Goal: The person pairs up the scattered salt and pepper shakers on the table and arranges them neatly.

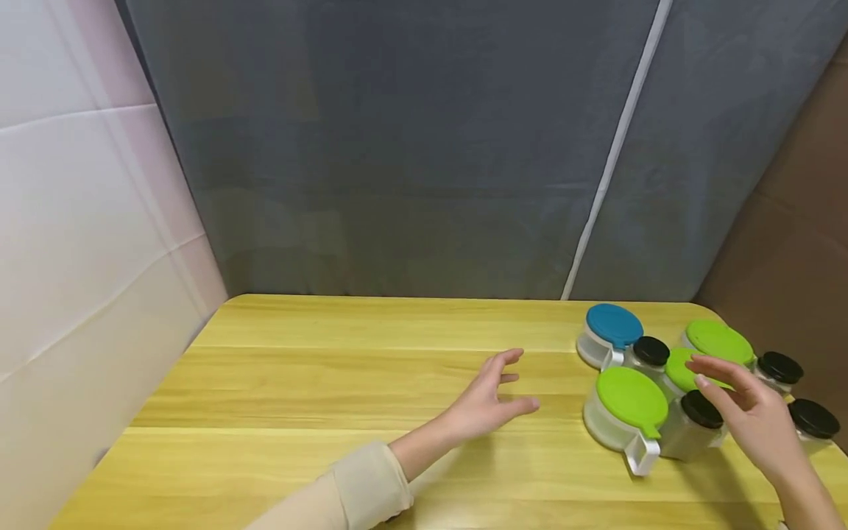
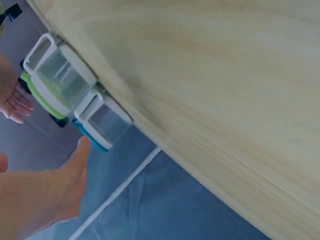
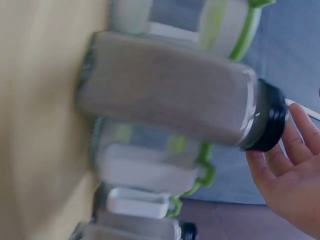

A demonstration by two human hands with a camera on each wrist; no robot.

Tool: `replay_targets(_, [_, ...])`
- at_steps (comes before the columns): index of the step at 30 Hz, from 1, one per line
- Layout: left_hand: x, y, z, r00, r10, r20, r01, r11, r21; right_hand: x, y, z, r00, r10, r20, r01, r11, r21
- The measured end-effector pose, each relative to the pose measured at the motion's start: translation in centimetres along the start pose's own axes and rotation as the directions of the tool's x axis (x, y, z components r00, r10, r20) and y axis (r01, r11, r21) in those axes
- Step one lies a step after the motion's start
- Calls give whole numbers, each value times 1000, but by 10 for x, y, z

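Observation:
My left hand (image 1: pixel 485 406) hovers above the table, fingers spread and thumb apart, holding nothing. To its right stands a clear container with a green lid (image 1: pixel 632 397) and white handle. My right hand (image 1: pixel 758 416) is over the group of containers, its fingers loosely bent. Nearest to it is a square-sided clear jar (image 3: pixel 165 90) with a black lid (image 1: pixel 702 409); in the right wrist view the fingertips overlap the lid's edge. Behind that jar, another green-lidded container (image 1: pixel 682 369) is partly hidden by the jar and hand.
A blue-lidded container (image 1: pixel 614 325) and a smaller black-lidded jar (image 1: pixel 651 352) stand at the back of the group. Farther right are another green lid (image 1: pixel 718 340) and two black-lidded jars. A grey curtain (image 1: pixel 411 147) hangs behind the wooden table (image 1: pixel 298 397).

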State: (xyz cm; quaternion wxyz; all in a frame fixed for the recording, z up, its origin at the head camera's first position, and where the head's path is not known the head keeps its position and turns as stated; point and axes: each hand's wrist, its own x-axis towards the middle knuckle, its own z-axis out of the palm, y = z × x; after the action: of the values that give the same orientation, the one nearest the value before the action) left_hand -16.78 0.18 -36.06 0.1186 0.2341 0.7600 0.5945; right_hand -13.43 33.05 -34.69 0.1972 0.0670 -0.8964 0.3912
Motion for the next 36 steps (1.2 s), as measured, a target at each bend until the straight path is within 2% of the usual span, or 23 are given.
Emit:
replay_targets(7, [12, -4, 16, 999, 3, 49, -9, 993, 122, -11, 17, -1, 996, 78, 38, -77, 996, -47])
replay_targets(14, [23, -11, 32, 995, -10, 94, -10, 979, 204, -16, 24, 3, 991, 99, 87, -96, 995, -38])
replay_targets(18, [31, -14, 42, 994, -12, 104, -15, 967, 256, -18, 29, 3, 981, 162, 110, -158, 987, -41])
replay_targets(23, [37, -14, 51, 992, -35, 122, -4, 954, 299, -18, 32, 0, 982, 131, 139, -131, 991, -11])
replay_targets(28, [41, -17, 60, 992, -37, 124, -12, 927, 375, -18, 32, 2, 982, 70, 173, -70, 998, -11])
replay_targets(33, [42, -18, 69, 992, -52, 112, -2, 902, 432, -20, 37, 4, 972, 49, 228, -48, 999, -13])
replay_targets(36, [43, -18, 73, 994, -41, 106, -11, 891, 454, -22, 42, 5, 964, 48, 262, -46, 999, -13])
